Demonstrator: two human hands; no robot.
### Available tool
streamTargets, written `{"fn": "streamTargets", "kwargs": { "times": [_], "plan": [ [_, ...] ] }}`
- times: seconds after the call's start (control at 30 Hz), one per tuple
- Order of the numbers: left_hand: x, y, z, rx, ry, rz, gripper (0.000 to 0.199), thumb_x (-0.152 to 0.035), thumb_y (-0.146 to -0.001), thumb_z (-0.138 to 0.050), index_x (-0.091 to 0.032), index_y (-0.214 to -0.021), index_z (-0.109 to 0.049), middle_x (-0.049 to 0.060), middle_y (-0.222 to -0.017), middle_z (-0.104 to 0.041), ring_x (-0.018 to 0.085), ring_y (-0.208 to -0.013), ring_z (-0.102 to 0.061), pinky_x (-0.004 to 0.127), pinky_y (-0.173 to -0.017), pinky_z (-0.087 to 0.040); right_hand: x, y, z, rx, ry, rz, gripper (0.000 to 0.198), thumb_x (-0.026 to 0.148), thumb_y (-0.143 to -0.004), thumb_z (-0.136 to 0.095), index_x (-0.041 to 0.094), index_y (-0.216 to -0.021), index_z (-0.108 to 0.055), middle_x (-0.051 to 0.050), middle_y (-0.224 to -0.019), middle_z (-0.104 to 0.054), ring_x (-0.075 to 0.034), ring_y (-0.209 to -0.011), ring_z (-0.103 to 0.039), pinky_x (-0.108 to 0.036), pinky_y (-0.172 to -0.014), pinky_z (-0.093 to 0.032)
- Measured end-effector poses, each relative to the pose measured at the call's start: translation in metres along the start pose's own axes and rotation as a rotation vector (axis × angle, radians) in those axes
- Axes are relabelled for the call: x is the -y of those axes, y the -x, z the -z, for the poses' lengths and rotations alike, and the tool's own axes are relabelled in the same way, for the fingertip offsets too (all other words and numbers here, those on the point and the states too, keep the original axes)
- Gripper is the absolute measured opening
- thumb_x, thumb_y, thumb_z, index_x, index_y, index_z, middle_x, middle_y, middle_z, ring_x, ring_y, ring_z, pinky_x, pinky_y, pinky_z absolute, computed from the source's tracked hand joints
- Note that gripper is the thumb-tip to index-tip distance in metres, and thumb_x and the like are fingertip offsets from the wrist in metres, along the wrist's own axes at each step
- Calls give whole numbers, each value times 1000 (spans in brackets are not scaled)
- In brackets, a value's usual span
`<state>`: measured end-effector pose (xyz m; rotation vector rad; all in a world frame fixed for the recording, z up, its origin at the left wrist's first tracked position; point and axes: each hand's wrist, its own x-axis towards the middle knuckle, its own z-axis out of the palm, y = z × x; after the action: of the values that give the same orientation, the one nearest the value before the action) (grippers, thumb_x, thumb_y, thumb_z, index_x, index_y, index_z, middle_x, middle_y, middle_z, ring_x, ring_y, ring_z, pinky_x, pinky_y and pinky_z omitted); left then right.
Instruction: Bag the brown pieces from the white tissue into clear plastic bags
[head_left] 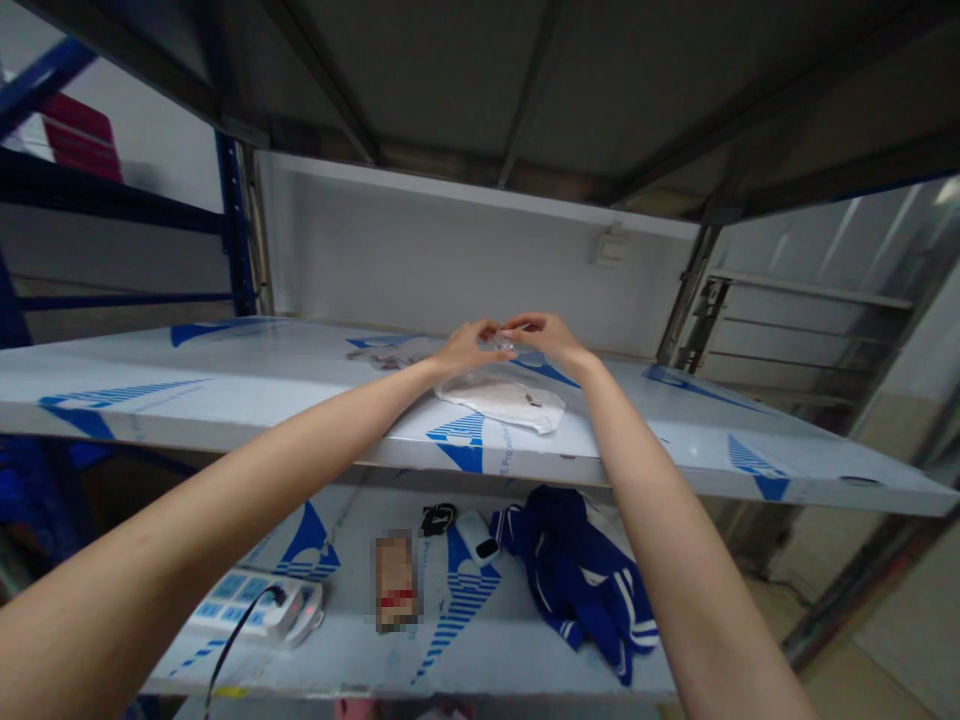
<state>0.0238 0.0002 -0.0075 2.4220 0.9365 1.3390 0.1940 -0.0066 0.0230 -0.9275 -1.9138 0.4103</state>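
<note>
Pinching a small clear item [502,344] together, left hand [466,348] and right hand [551,338] work best low behind the shelf [247,372]'s front edge.

Head-worn view, forward and slightly down across near shelves [225,385]

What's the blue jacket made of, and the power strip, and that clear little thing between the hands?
Blue jacket: fabric, matte-looking, lying in soft folds.
Power strip: probably hard plastic, smooth and white, with a boxy shape.
Clear little thing between left hand and right hand: see-through and glinting, so maybe plastic or glass; too small to be sure.
</note>
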Motion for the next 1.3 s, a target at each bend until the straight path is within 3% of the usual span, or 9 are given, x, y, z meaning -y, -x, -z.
{"fn": "streamTargets", "kwargs": {
  "times": [0.17,0.2,0.3,0.37,0.57,0.77,0.97,1.03,1.3],
  "plan": [
    [5,-3,4,-71,14,19,43,-39,-68,-67,-14,-101,-55,10,-103,-60,21,-95,-55,34,-86,-40,0,3,12,-106,169,-114,27,40,-73,-59,14,-76,-66,-8,-82,-66,-16,-74,-56,-29,-67,-41],
    [6,-4,5,-92,8,25,43,-39,-69,-67,-14,-102,-55,10,-104,-61,21,-95,-55,34,-86,-40,1,6,16,-32,217,-178,28,42,-72,-59,15,-74,-66,-8,-79,-66,-16,-71,-56,-29,-65,-41],
    [9,-4,7,-131,-16,41,40,-38,-70,-66,-14,-101,-55,9,-103,-61,20,-94,-54,33,-85,-40,8,15,25,420,309,-385,31,46,-65,-66,17,-77,-68,-6,-74,-66,-15,-65,-56,-29,-61,-41],
    [10,-4,8,-128,-33,46,39,-39,-71,-65,-15,-100,-56,9,-102,-61,20,-93,-54,34,-85,-40,11,18,29,647,317,-443,35,45,-59,-72,20,-83,-69,-4,-75,-67,-15,-67,-56,-28,-63,-42],
    [9,-3,8,-93,-53,41,39,-40,-72,-64,-14,-100,-56,9,-101,-61,21,-93,-54,34,-84,-41,-1,15,30,772,311,-416,34,39,-48,-78,20,-76,-71,-2,-78,-68,-17,-75,-57,-30,-74,-43],
    [10,-2,8,-46,-68,51,43,-42,-72,-63,-13,-103,-55,10,-102,-61,21,-94,-54,35,-85,-40,-6,13,27,695,307,-401,27,33,-52,-75,19,-75,-71,-3,-77,-68,-18,-76,-59,-31,-78,-43],
    [5,0,2,-17,-30,19,45,-43,-70,-65,-14,-103,-55,10,-102,-60,21,-95,-53,34,-85,-40,4,9,20,200,161,-142,25,34,-65,-66,17,-83,-65,-8,-88,-65,-19,-81,-57,-31,-73,-44],
    [3,0,-2,7,-4,1,47,-43,-69,-65,-14,-104,-55,10,-102,-60,21,-95,-53,34,-84,-41,8,8,17,106,99,-68,26,36,-66,-65,17,-84,-63,-9,-91,-65,-19,-81,-57,-31,-73,-44],
    [0,-1,-3,-16,28,-7,44,-43,-70,-65,-14,-101,-56,10,-99,-60,21,-91,-55,34,-82,-41,12,9,14,46,146,-78,33,47,-73,-58,18,-88,-65,-9,-91,-64,-18,-78,-54,-30,-67,-42]
  ]
}}
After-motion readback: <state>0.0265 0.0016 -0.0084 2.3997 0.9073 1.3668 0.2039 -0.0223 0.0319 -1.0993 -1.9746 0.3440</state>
